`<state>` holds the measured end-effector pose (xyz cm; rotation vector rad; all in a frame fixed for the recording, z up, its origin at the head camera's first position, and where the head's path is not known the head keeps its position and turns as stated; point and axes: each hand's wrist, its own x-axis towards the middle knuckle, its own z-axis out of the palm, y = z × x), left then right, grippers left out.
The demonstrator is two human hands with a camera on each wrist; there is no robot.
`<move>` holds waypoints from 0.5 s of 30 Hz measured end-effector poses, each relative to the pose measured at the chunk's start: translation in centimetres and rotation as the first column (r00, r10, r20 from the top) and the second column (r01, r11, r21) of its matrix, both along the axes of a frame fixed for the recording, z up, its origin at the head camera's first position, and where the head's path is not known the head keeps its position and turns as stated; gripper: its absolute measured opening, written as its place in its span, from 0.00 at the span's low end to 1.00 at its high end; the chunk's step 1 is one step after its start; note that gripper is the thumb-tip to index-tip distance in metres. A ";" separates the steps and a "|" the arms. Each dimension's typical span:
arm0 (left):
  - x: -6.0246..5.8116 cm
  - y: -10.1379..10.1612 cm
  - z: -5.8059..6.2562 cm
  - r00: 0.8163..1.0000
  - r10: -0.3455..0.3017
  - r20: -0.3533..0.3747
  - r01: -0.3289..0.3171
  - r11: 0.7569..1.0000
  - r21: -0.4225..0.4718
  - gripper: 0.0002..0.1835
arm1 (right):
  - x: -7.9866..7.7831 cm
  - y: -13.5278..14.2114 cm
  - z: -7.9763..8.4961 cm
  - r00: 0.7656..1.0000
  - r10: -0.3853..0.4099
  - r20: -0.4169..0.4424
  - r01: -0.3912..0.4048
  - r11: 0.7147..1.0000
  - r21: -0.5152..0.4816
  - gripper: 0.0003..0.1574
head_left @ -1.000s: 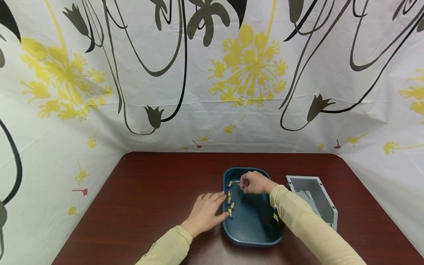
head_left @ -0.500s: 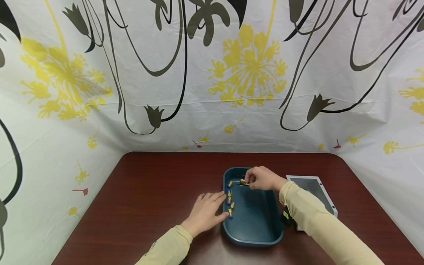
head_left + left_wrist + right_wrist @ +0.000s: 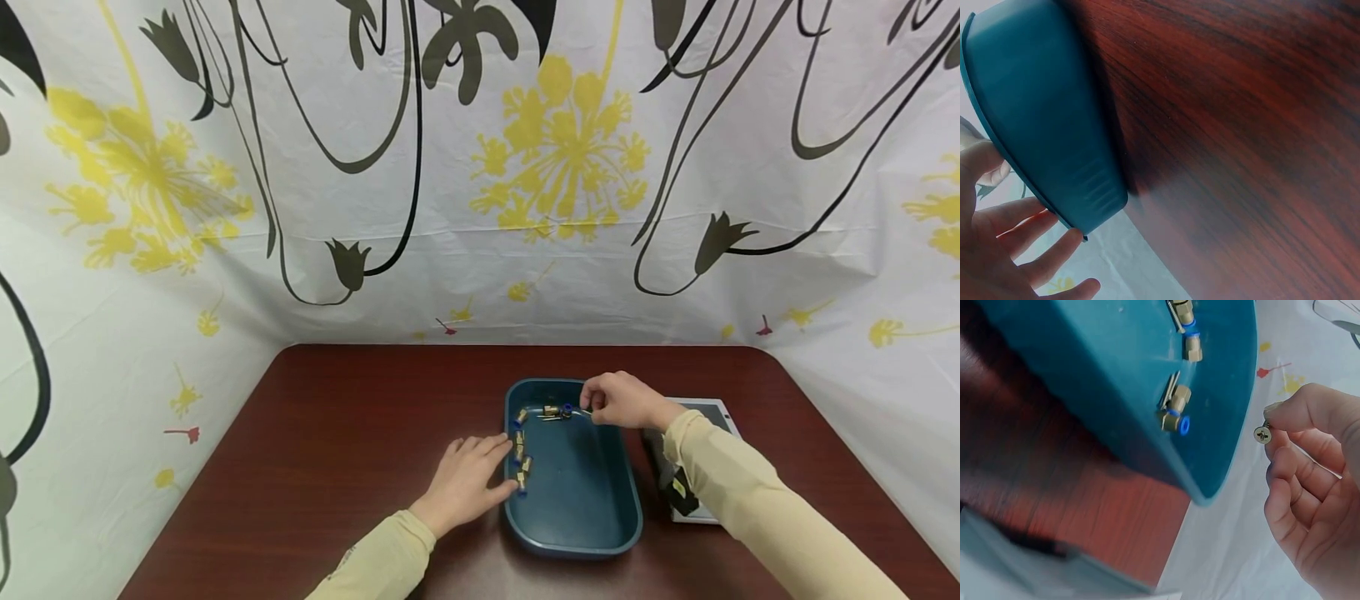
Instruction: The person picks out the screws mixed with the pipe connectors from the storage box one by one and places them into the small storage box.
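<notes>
White cloth (image 3: 420, 208) printed with yellow flower heads, grey tulips and dark curling stems hangs behind a reddish-brown table (image 3: 322, 467) with rounded far corners. On it sits a deep blue-green tray (image 3: 573, 533). Brass fittings (image 3: 521, 450) with blue ends line its left wall, and another brass fitting (image 3: 551, 410) and a blue-ringed fitting (image 3: 567, 411) lie together along the far end, with thin metal pieces (image 3: 1168, 392) beside brass parts in the right wrist view. The person's left hand (image 3: 467, 482) lies with fingers spread, some fingertips touching the tray's left rim and gripping nothing. The right hand (image 3: 626, 402) pinches a small screw (image 3: 1262, 434) between thumb and forefinger, its cross-slotted head showing, near the blue-ringed fitting at the tray's far end; the other fingers are curled. Right of the tray, a grey box (image 3: 712, 411) stands partly hidden under the right forearm, which wears a pale yellow sleeve (image 3: 772, 500).
</notes>
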<state>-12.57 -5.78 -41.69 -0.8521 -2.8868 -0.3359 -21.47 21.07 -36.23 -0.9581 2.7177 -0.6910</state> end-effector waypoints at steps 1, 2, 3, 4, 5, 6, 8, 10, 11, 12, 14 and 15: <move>0.0 0.0 0.0 1.000 0.000 0.003 0.000 1.000 0.001 0.29 | 0.1 0.2 0.0 1.000 -0.006 0.000 0.006 1.000 0.003 0.08; 0.0 0.0 0.0 1.000 -0.001 0.006 0.001 1.000 0.003 0.29 | 0.2 0.5 0.0 1.000 -0.013 -0.001 0.013 1.000 0.006 0.08; 0.0 0.0 0.0 1.000 -0.001 0.009 0.001 1.000 0.004 0.29 | 0.2 0.8 0.0 1.000 -0.018 -0.004 0.018 1.000 0.009 0.08; 0.0 0.0 0.0 1.000 -0.001 0.011 0.001 1.000 0.006 0.29 | 0.3 1.0 -0.1 1.000 -0.024 -0.008 0.025 1.000 0.011 0.08; 0.0 0.0 0.0 1.000 -0.001 0.012 0.001 1.000 0.008 0.29 | 0.4 1.3 -0.1 0.999 -0.032 -0.009 0.032 0.999 0.014 0.08; 0.0 -0.1 -0.1 1.000 -0.001 0.012 0.000 1.000 0.009 0.29 | 0.5 1.5 -0.1 0.999 -0.039 -0.010 0.039 0.999 0.017 0.08; 0.0 -0.1 -0.1 1.000 -0.001 0.008 0.001 1.000 0.011 0.29 | 0.7 2.1 -0.1 0.999 -0.041 -0.015 0.041 0.999 0.010 0.08; 0.0 -0.1 -0.1 1.000 -0.002 0.001 0.002 1.000 0.011 0.29 | 0.9 2.7 0.0 0.999 -0.050 -0.016 0.050 0.999 0.006 0.07; 0.1 -0.1 -0.1 1.000 -0.003 -0.003 0.003 1.000 0.011 0.29 | 0.9 3.0 0.0 0.998 -0.055 -0.016 0.055 0.998 0.003 0.07; 0.1 -0.1 -0.2 1.000 -0.003 -0.006 0.003 1.000 0.010 0.29 | 1.0 3.3 0.0 0.998 -0.060 -0.014 0.060 0.998 -0.001 0.07; 0.1 -0.1 -0.2 1.000 -0.004 -0.008 0.004 1.000 0.009 0.29 | 1.1 3.9 0.2 0.997 -0.078 -0.009 0.078 0.997 -0.007 0.07; 0.1 -0.1 -0.2 1.000 -0.003 -0.008 0.003 1.000 0.008 0.29 | 1.2 4.2 0.2 0.996 -0.085 -0.008 0.085 0.996 -0.009 0.07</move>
